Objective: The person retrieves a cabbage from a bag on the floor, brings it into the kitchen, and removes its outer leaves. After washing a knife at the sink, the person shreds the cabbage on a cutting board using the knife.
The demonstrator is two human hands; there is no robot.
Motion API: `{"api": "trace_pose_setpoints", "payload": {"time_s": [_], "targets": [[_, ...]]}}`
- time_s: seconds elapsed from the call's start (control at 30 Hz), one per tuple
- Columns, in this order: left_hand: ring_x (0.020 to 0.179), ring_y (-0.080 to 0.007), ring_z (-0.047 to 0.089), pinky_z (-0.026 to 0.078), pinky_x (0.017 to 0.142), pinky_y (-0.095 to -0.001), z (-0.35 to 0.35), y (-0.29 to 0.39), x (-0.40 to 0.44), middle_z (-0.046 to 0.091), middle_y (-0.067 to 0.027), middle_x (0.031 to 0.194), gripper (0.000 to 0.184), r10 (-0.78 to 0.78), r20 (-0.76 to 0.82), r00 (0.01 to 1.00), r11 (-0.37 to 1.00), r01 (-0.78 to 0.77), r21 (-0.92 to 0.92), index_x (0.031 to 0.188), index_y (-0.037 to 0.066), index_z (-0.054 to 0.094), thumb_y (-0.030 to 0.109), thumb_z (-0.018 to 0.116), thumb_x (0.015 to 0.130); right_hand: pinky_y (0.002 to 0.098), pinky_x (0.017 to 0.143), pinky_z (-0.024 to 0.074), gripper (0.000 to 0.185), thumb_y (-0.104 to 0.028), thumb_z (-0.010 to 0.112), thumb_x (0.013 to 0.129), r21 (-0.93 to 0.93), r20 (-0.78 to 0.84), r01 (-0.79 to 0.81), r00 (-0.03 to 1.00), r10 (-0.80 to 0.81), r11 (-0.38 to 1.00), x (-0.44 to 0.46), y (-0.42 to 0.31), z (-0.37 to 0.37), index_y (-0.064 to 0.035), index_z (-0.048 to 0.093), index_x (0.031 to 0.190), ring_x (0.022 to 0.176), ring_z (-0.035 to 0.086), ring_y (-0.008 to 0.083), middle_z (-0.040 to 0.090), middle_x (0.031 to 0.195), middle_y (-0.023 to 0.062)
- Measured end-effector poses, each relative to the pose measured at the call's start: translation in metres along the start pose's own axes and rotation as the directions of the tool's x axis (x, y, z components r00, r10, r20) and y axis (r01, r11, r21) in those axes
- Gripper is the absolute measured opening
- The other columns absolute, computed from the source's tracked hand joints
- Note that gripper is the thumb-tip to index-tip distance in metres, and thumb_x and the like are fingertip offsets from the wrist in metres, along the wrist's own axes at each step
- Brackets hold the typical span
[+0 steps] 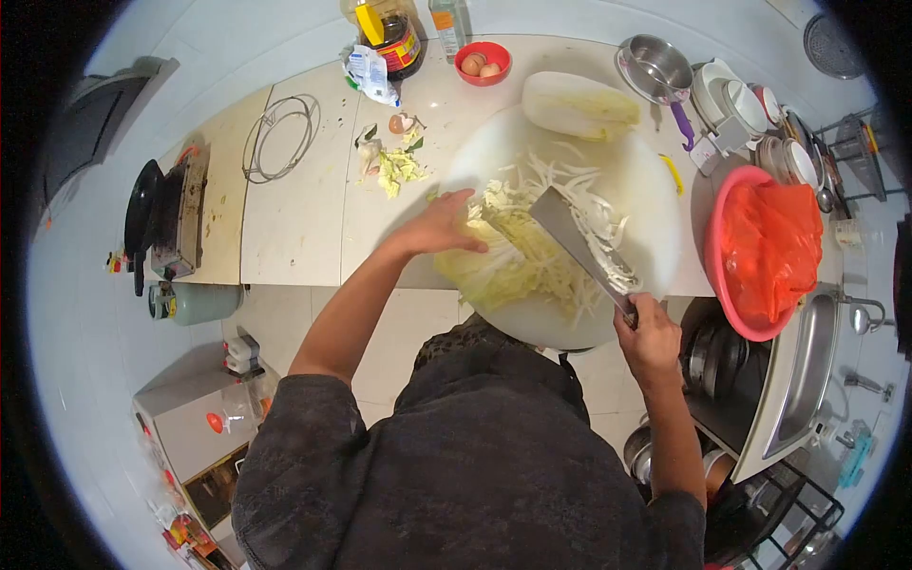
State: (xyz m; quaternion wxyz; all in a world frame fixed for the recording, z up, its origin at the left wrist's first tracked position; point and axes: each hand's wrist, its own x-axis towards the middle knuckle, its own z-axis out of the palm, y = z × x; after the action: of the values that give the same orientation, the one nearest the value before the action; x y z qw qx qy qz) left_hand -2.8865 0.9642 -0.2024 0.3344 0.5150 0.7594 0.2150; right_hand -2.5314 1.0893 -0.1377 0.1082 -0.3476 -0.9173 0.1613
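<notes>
A large round white cutting board (pixel 651 228) lies on the counter in front of me. On it is a partly cut head of cabbage (pixel 489 271), with pale shredded strips (pixel 594 204) around it. My right hand (pixel 651 337) is closed on the handle of a cleaver (pixel 579 249), whose broad blade points up and left over the shreds; some strips lie along the blade. My left hand (pixel 442 226) rests at the left end of the cut cabbage, fingers spread. A whole pale cabbage (pixel 579 106) lies at the board's far edge.
Scraps (pixel 399 169) lie left of the board. Behind stand a red bowl (pixel 499 59) with eggs and a dark sauce jug (pixel 399 47). On the right are a pot (pixel 655 66), stacked dishes and a pink basin (pixel 727 247) with a red bag. A stove (pixel 185 214) is far left.
</notes>
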Motion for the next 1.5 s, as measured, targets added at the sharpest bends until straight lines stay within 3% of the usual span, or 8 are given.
{"api": "trace_pose_setpoints", "payload": {"time_s": [0.13, 0.3, 0.47, 0.87, 1.1, 1.23, 1.33, 1.5], "targets": [[0.133, -0.0353, 0.036, 0.032, 0.109, -0.0401, -0.018, 0.038, -0.004, 0.041, -0.0226, 0.141, 0.075, 0.097, -0.215, 0.972, 0.992, -0.111, -0.056, 0.139, 0.000, 0.037, 0.035, 0.070, 0.082, 0.0429, 0.062, 0.0509, 0.025, -0.014, 0.070, 0.076, 0.005, 0.021, 0.022, 1.000, -0.023, 1.000, -0.006, 0.001, 0.005, -0.0064, 0.053, 0.094, 0.072, 0.063, 0.0333, 0.063, 0.083, 0.0133], [0.133, -0.0348, 0.037, 0.031, 0.110, -0.0396, -0.019, 0.148, -0.021, 0.038, -0.0237, 0.143, 0.061, 0.531, 0.456, 0.714, 0.839, -0.516, -0.170, 0.142, 0.003, 0.035, 0.031, 0.058, 0.092, 0.0426, 0.059, 0.0508, 0.027, -0.016, 0.072, 0.075, 0.004, 0.012, 0.093, 0.996, -0.093, 0.996, -0.003, -0.004, 0.011, -0.0069, 0.050, 0.090, 0.069, 0.062, 0.0332, 0.060, 0.077, 0.0122], [0.139, -0.0339, 0.027, 0.022, 0.115, -0.0402, 0.044, 0.147, -0.014, 0.032, -0.0247, 0.146, 0.071, 0.702, 0.437, 0.562, 0.598, -0.798, 0.066, 0.138, -0.009, 0.033, 0.047, 0.044, 0.096, 0.0435, 0.058, 0.0504, 0.032, -0.016, 0.074, 0.072, 0.005, -0.003, 0.086, 0.996, -0.086, 0.996, -0.003, -0.008, 0.018, -0.0063, 0.048, 0.088, 0.066, 0.061, 0.0338, 0.058, 0.073, 0.0131], [0.141, -0.0340, 0.023, 0.017, 0.117, -0.0396, 0.046, 0.142, 0.078, 0.026, -0.0249, 0.150, 0.067, 0.390, 0.795, 0.465, 0.803, -0.594, -0.047, 0.140, -0.007, 0.032, 0.047, 0.030, 0.100, 0.0435, 0.056, 0.0498, 0.037, -0.014, 0.076, 0.068, -0.002, 0.017, 0.140, 0.990, -0.140, 0.990, -0.016, -0.006, 0.015, -0.0056, 0.047, 0.090, 0.064, 0.061, 0.0335, 0.057, 0.072, 0.0128], [0.135, -0.0276, 0.037, 0.023, 0.114, -0.0382, -0.010, 0.123, 0.086, 0.047, -0.0158, 0.140, 0.057, 0.332, 0.462, 0.822, 0.796, 0.018, -0.605, 0.137, 0.002, 0.046, 0.045, 0.030, 0.101, 0.0410, 0.056, 0.0497, 0.034, -0.012, 0.075, 0.070, 0.086, -0.030, 0.042, 0.999, -0.039, 0.995, -0.042, 0.017, -0.011, -0.0060, 0.051, 0.092, 0.061, 0.061, 0.0311, 0.060, 0.070, 0.0113], [0.132, -0.0306, 0.039, 0.028, 0.111, -0.0385, -0.023, 0.069, 0.047, 0.048, -0.0184, 0.137, 0.062, 0.125, 0.066, 0.990, 0.961, -0.104, -0.255, 0.137, -0.003, 0.042, 0.038, 0.057, 0.093, 0.0394, 0.056, 0.0491, 0.026, -0.011, 0.071, 0.073, 0.099, -0.161, -0.129, 0.976, 0.143, 0.987, -0.039, 0.038, -0.014, -0.0061, 0.053, 0.091, 0.058, 0.062, 0.0301, 0.060, 0.065, 0.0114], [0.134, -0.0309, 0.036, 0.029, 0.110, -0.0369, -0.012, 0.027, -0.001, 0.039, -0.0238, 0.143, 0.084, 0.026, 0.027, 0.999, 0.996, -0.023, -0.092, 0.141, -0.007, 0.032, 0.042, 0.068, 0.084, 0.0420, 0.056, 0.0488, 0.021, -0.009, 0.068, 0.076, 0.131, -0.170, -0.185, 0.964, 0.206, 0.974, -0.019, 0.059, -0.009, -0.0048, 0.055, 0.092, 0.062, 0.063, 0.0344, 0.063, 0.071, 0.0161], [0.133, -0.0379, 0.034, 0.027, 0.111, -0.0419, 0.006, 0.035, -0.040, 0.037, -0.0293, 0.139, 0.108, -0.128, 0.050, 0.990, 0.942, 0.137, -0.307, 0.141, -0.010, 0.026, 0.051, 0.079, 0.068, 0.0453, 0.059, 0.0487, 0.018, -0.009, 0.064, 0.079, 0.047, -0.070, -0.082, 0.994, 0.085, 0.996, 0.035, 0.078, -0.004, -0.0042, 0.058, 0.095, 0.067, 0.063, 0.0382, 0.064, 0.077, 0.0186]]}}
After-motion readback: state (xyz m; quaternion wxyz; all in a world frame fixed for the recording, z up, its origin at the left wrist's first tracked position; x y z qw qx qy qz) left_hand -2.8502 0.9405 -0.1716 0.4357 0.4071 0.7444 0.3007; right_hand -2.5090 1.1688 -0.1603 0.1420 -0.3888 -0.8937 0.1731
